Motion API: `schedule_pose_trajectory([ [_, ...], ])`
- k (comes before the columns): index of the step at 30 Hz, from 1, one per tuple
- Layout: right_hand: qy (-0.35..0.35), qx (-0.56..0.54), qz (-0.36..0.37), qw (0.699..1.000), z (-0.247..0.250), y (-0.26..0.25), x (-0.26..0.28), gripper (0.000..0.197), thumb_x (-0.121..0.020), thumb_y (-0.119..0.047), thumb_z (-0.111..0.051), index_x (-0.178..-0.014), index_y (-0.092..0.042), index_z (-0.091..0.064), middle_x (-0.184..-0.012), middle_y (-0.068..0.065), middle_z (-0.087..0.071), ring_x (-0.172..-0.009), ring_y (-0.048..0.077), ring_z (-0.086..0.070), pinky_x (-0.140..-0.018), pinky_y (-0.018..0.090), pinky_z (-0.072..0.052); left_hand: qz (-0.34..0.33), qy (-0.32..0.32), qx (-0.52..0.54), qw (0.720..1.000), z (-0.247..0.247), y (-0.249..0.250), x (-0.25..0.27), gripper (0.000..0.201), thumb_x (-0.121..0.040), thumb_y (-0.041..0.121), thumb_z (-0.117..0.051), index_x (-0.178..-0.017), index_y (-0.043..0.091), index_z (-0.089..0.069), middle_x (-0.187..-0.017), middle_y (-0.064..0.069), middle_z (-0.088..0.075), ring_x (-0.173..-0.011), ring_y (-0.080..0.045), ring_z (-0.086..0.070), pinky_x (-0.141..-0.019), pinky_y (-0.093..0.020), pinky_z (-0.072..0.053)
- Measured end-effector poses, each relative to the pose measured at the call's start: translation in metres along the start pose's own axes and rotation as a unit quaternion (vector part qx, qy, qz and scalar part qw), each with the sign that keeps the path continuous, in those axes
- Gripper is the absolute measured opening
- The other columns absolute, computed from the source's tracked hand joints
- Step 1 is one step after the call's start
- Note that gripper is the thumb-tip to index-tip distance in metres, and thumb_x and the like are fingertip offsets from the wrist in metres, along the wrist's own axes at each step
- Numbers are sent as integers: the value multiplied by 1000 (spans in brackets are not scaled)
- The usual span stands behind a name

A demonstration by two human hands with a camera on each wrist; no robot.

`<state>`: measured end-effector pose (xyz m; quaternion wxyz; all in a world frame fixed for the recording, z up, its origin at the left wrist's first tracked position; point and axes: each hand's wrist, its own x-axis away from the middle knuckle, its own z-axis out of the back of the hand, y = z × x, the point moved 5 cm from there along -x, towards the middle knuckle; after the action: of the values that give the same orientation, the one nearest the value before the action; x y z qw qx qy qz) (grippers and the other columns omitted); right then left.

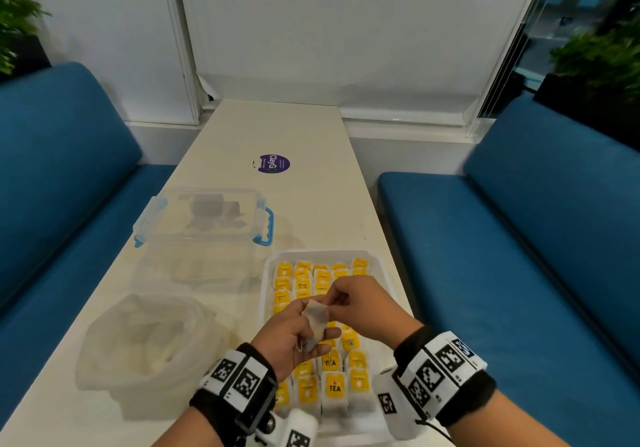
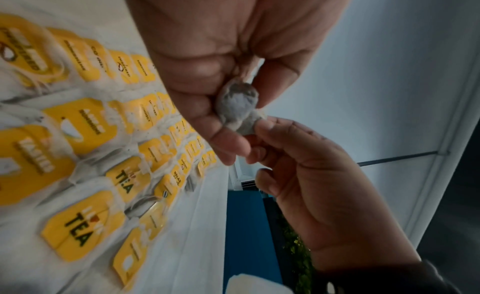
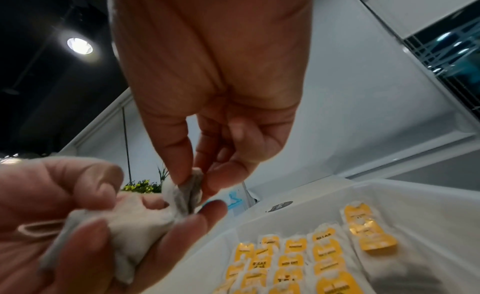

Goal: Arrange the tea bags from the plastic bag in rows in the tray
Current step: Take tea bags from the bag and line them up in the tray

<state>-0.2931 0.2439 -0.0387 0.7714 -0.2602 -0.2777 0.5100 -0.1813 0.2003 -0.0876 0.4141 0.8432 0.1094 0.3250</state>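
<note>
Held tea bag (image 1: 316,322): pale grey-white paper pouch, dark leaf showing through, crumpled at its upper end; it is hanging above the near half of the tray, held between both hands. No yellow tag is showing on it in any view.
Left hand (image 1: 294,335): fingers are curling round the lower body of the pouch, thumb pressing on its front; the left wrist view shows the pouch squeezed between thumb and fingers (image 2: 207,105).
Right hand (image 1: 360,304): thumb and forefinger are pinching the top corner of the same pouch; the remaining fingers are curling loosely. The right wrist view shows the pinch closing on the folded paper edge (image 3: 193,187).
Tray (image 1: 381,266): white, shallow, rectangular, sitting on the table at the right, beneath both hands.
Tea bags in tray (image 1: 334,389): lying flat in rows, each pouch topped by a yellow tag; tags read "TEA" and "RELAX", others are too blurred to read. Rows are partly hidden by the hands.
Plastic bag (image 1: 149,346): clear, rumpled, mouth open, lying on the table left of the tray; contents are only a pale blur.
Clear box (image 1: 204,218): blue-clipped lid, standing beyond the bag.
Table (image 1: 311,141): cream top, purple round sticker (image 1: 271,163) at mid-length.
</note>
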Motion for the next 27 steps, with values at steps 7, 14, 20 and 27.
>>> schedule_pose_trajectory([
  [7,6,-194,-72,978,7,9,6,19,-84,-4,-61,-67,-13,-60,-63,3,-62,-45,6,-54,-38,18,-35,-41,66,-25,997,6,1,7,12,-91,4,-52,-100,10,-57,-82,-10,-63,-58,-13,-65,-41,-18,-44],
  [14,-13,-209,-87,974,-2,11,7,14,-85,-4,-59,-73,-10,-58,-68,9,-64,-48,9,-57,-36,19,-37,-83,133,-62,986,16,9,11,19,-84,0,-61,-92,17,-59,-78,-9,-62,-54,-12,-58,-39,-17,-38],
  [20,60,-46,-15,997,2,5,9,25,-76,-8,-67,-88,-24,-53,-86,-12,-53,-69,1,-51,-58,12,-43,-81,152,-36,984,23,11,10,17,-86,-4,-56,-86,13,-57,-76,-12,-59,-53,-15,-58,-35,-15,-37],
  [27,54,179,139,973,-14,-25,15,27,-83,-18,-59,-110,-20,-59,-109,-2,-57,-105,15,-48,-81,29,-44,-93,135,-26,986,16,13,7,10,-87,0,-58,-92,9,-58,-75,-11,-62,-51,-13,-58,-36,-16,-35],
])
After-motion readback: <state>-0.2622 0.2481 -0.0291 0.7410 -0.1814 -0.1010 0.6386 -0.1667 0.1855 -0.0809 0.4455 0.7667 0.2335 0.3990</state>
